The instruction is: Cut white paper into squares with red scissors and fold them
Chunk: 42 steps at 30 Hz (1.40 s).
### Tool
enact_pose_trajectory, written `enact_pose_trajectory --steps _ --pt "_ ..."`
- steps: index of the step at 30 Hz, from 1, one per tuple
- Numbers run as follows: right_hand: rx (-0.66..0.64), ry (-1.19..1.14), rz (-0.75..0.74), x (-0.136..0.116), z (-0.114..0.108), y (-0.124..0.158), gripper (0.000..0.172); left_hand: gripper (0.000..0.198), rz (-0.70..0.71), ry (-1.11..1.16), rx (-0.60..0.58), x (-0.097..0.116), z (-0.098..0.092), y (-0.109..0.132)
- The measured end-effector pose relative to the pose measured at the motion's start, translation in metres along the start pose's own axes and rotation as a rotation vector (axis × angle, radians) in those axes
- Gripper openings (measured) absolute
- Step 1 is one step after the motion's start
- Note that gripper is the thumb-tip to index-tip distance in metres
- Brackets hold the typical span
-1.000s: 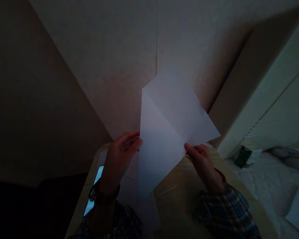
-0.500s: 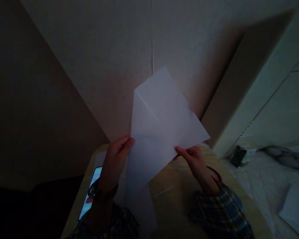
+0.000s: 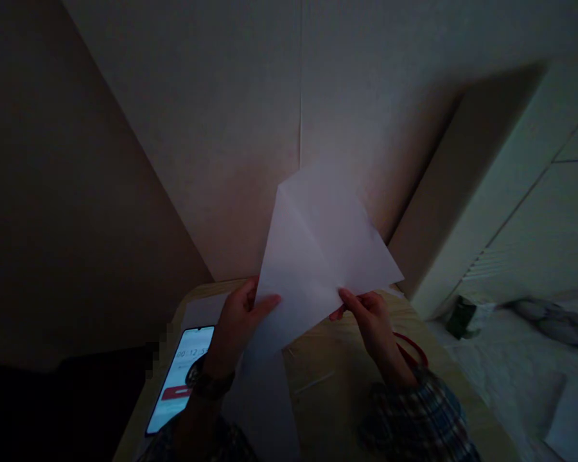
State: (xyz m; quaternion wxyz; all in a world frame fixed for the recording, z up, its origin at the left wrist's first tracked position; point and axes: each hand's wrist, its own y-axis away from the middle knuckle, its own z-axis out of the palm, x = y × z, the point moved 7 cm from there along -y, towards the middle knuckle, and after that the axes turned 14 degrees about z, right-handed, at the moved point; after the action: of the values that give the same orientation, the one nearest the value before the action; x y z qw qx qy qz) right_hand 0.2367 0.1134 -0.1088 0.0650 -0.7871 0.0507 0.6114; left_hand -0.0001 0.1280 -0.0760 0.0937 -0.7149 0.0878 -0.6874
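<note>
"Where is the sheet of paper point(image 3: 303, 256)?"

"Held up over the wooden table point(image 3: 340, 350), its top standing against the wall beyond the table's far edge."

"And the hands?"

"The left hand point(image 3: 236, 321) pinches its left edge, thumb in front; the right hand point(image 3: 370, 317) pinches the lower right edge, thumb near a faint diagonal crease. Both grips are narrow, on the paper alone."

"So what might go wrong?"

"Both grips sit low, so the upper part could flop or bend off the crease. Too hard a right thumb might press in a stray wrinkle."

"Anything on the table to mind?"

"The lit phone point(image 3: 176, 378), on the table's left side: the left wrist overlaps it in view and could nudge it on coming down. The loose sheet point(image 3: 264, 401), near the table's front, might get dragged along. I can't tell whether the two papers touch. Dim light could also hide a misaligned edge."
</note>
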Motion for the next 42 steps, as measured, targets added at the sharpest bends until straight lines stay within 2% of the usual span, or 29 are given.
enact_pose_trajectory --steps 6,10,16,19,28,34,42 --pt "0.004 -0.009 0.030 0.002 -0.001 0.001 0.026 0.034 -0.055 -0.003 -0.036 -0.028 -0.001 0.014" --pt "0.054 -0.051 0.063 0.009 -0.004 -0.001 0.026 0.034 -0.050 -0.018 -0.085 -0.043 -0.008 0.016" --pt "0.130 -0.128 0.112 0.025 -0.013 -0.005 0.027 0.022 -0.072 -0.100 -0.289 -0.069 -0.007 0.024" --pt "0.149 -0.154 0.124 0.033 -0.015 -0.007 0.027 0.024 -0.125 -0.147 -0.343 -0.082 -0.010 0.028" --pt "0.137 -0.178 0.181 0.041 -0.009 -0.005 0.026 0.032 -0.191 -0.143 -0.237 -0.089 -0.022 0.027" --pt "0.132 -0.206 0.182 0.040 -0.009 -0.005 0.026 0.033 -0.178 -0.081 -0.150 -0.091 -0.026 0.026" --pt "0.134 -0.220 0.164 0.038 -0.007 -0.005 0.028 0.029 -0.128 -0.039 -0.104 -0.091 -0.029 0.027"
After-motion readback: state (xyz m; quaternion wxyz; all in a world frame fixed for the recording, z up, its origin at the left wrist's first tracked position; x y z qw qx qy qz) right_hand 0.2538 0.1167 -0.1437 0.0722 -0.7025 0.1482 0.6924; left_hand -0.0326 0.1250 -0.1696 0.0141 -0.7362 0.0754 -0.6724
